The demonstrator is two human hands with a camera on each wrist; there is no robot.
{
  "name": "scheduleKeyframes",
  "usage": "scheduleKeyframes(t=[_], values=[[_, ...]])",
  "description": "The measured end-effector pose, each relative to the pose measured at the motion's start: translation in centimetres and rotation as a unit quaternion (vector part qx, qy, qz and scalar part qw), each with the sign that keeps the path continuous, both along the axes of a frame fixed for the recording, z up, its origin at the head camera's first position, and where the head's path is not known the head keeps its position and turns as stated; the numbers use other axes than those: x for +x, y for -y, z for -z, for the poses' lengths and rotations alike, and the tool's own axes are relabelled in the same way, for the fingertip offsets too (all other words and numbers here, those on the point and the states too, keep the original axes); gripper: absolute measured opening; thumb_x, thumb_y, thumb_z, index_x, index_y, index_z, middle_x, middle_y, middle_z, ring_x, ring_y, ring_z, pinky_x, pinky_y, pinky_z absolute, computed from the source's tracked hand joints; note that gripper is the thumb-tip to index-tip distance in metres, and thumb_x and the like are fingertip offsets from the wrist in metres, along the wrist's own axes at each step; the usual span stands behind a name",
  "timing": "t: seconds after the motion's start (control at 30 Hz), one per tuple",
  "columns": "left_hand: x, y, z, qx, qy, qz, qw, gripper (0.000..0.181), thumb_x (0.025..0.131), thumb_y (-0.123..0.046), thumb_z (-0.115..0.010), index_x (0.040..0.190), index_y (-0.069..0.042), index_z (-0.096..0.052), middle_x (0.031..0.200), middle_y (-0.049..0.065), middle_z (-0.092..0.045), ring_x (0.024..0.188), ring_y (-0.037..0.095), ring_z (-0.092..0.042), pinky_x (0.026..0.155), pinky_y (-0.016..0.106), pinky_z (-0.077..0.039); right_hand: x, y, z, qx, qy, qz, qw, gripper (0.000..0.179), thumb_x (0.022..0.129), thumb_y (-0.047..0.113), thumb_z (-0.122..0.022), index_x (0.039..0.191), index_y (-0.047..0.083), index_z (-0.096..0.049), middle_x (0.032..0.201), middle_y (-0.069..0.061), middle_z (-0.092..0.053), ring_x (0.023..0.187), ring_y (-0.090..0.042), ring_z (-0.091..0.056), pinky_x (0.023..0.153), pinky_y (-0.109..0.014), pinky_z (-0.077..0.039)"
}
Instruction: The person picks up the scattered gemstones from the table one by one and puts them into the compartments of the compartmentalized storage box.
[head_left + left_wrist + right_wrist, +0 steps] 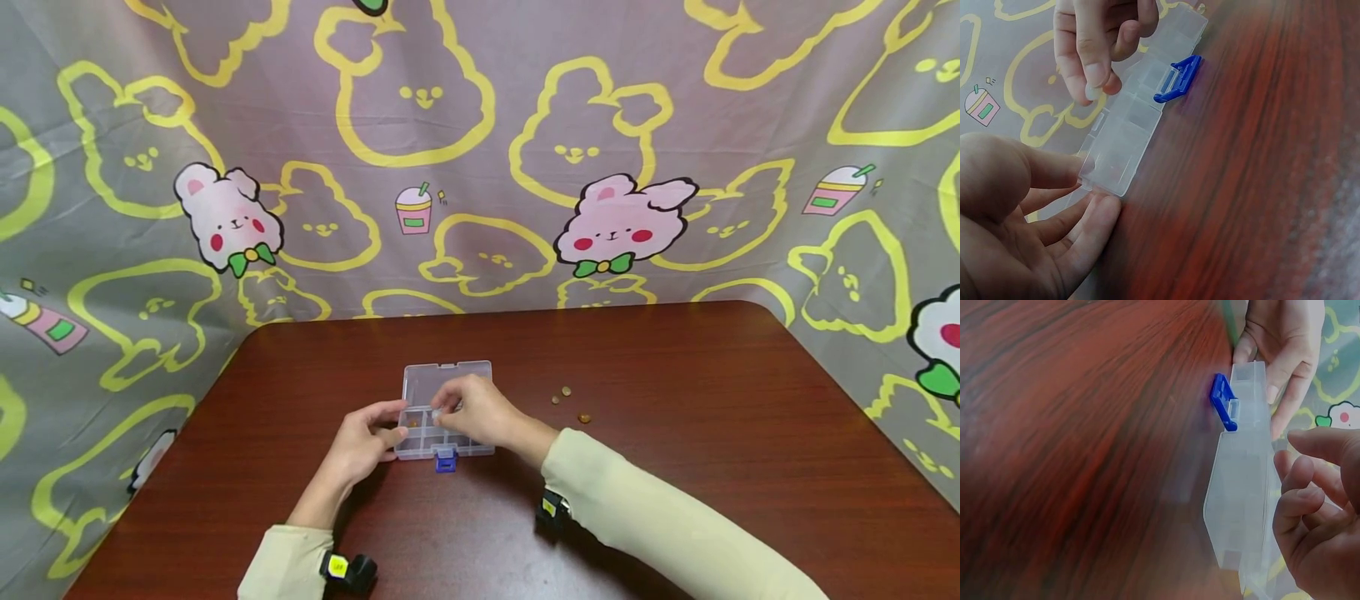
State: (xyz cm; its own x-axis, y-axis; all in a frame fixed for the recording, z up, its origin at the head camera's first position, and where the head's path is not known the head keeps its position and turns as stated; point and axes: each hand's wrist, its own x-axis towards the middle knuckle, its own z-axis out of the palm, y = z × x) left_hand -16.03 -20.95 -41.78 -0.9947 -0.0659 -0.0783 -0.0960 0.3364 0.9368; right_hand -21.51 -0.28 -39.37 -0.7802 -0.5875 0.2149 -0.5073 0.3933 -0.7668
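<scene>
A clear plastic compartment box [414,454] sits on the table with its lid [423,383] raised at the back. Its blue latch [446,462] hangs at the front. My left hand [362,442] grips the box's left end between thumb and fingers. Over the compartments, my right hand [480,408] pinches a small whitish piece [1092,92] between thumb and fingertip, best seen in the left wrist view. Inside the left back compartment lies a small orange piece [413,424]. Part of the box's right side is hidden beneath my right hand in the head view.
To the right of the box, two small yellowish pieces, one larger [566,391] and one smaller [555,400], lie near an orange-brown piece [584,418]. Behind the dark red wooden table [675,375] hangs a patterned curtain [495,183].
</scene>
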Motion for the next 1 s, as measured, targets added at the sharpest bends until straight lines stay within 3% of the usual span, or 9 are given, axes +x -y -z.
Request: scheduleKeyframes(t=[1.0], values=[[0.0, -0.1, 0.1, 0.005, 0.002, 0.005, 1.0000, 0.039, 0.092, 0.004, -0.066, 0.131, 0.005, -0.062, 0.120, 0.025, -0.063, 0.086, 0.021, -0.065, 0.068, 0.040, -0.060, -0.3, 0.7, 0.0, 0.029, 0.021, 0.017, 0.9992, 0.009, 0.084, 0.004, -0.079, 0.091, 0.003, -0.074, 0.071, 0.006, -0.063, 0.064, -0.005, -0.055, 0.058, -0.021, -0.047]])
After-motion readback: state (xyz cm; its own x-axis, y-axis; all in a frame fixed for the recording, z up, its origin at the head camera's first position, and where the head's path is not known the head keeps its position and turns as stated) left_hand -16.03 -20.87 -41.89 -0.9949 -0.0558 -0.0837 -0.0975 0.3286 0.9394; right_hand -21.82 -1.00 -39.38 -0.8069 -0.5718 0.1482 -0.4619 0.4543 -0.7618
